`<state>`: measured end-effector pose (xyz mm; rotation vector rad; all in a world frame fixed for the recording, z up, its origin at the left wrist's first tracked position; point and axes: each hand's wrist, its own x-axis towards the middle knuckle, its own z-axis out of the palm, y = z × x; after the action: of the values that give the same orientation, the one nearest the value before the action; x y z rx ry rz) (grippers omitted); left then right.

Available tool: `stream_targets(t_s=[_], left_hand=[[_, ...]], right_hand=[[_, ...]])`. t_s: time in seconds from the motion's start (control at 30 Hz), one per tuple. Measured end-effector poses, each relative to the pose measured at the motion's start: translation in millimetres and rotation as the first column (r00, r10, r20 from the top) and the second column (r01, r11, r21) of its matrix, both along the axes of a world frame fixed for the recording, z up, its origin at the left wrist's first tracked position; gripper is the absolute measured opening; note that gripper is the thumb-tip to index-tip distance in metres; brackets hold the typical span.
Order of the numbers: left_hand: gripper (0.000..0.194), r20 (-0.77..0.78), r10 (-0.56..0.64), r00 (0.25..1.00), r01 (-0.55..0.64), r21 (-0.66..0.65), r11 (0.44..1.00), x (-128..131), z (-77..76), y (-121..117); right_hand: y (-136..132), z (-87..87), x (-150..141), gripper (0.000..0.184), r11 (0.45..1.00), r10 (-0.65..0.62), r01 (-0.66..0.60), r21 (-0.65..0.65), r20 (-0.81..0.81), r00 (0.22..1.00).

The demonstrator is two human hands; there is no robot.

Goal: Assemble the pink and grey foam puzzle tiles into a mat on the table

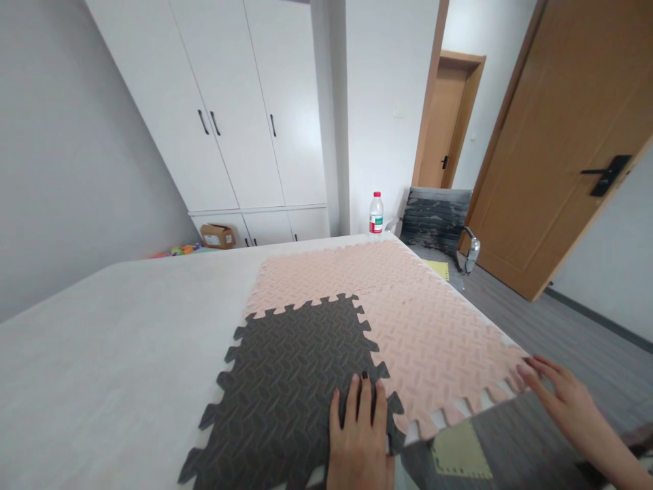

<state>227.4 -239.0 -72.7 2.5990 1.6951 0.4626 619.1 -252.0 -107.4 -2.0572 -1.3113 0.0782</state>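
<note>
My left hand [360,425] lies flat, fingers stretched out, on a dark grey foam puzzle mat tile [298,361] near its right edge. Toothed edges run around this tile, and its near part leaves the bottom of the view. Pale pink foam tiles [428,333] lie behind it and to its right. Along the right side, the grey teeth meet or overlap the pink tile; which one I cannot tell. My right hand [566,391] touches the near right corner of the pink tile with its fingers extended and somewhat apart. The underside of that corner is hidden.
The tiles lie on a white table [127,354]. A plastic bottle with a red cap [376,216] stands at its back edge. Beyond are an office chair [436,218], a cardboard box [218,236] and white cabinets [286,102]. A yellowish tile [462,452] lies below the table edge.
</note>
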Motion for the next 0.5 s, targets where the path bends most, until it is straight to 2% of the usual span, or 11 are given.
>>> stream_targets(t_s=[0.07, 0.17, 0.27, 0.33, 0.37, 0.43, 0.5], left_hand=[[0.073, 0.012, -0.005, 1.0, 0.005, -0.003, 1.0, -1, -1.6, 1], [0.074, 0.013, -0.005, 1.0, 0.005, -0.037, 0.999, -1, -0.4, 2], [0.075, 0.013, -0.004, 1.0, 0.005, -0.07, 0.998, -1, 1.7, 2], [0.075, 0.016, -0.008, 1.0, 0.009, -0.066, 0.998, -2, 1.3, 2], [0.076, 0.018, -0.012, 1.0, 0.013, -0.056, 0.998, -2, 0.5, 2], [0.076, 0.026, -0.021, 0.999, 0.022, -0.024, 0.999, -2, -1.9, 1], [0.075, 0.035, -0.022, 0.999, 0.021, 0.002, 1.0, -2, -3.7, 1]], right_hand=[[2, 7.9, 4, 0.057, 1.0, 0.005, -0.004, 0.008, -0.207, 0.978], [1, 29.3, 3, 0.051, 0.998, -0.013, 0.041, 0.048, -0.474, 0.88], [7, 57.2, -18, 0.042, 0.976, 0.069, 0.103, 0.191, -0.723, 0.687], [16, 76.6, -41, 0.035, 0.961, 0.165, 0.096, 0.259, -0.819, 0.55], [22, 86.0, -54, 0.033, 0.955, 0.211, 0.074, 0.288, -0.83, 0.516], [34, 103.9, -81, 0.031, 0.923, 0.266, 0.1, 0.372, -0.803, 0.533], [44, 120.9, -107, 0.034, 0.866, 0.296, 0.155, 0.475, -0.738, 0.606]])
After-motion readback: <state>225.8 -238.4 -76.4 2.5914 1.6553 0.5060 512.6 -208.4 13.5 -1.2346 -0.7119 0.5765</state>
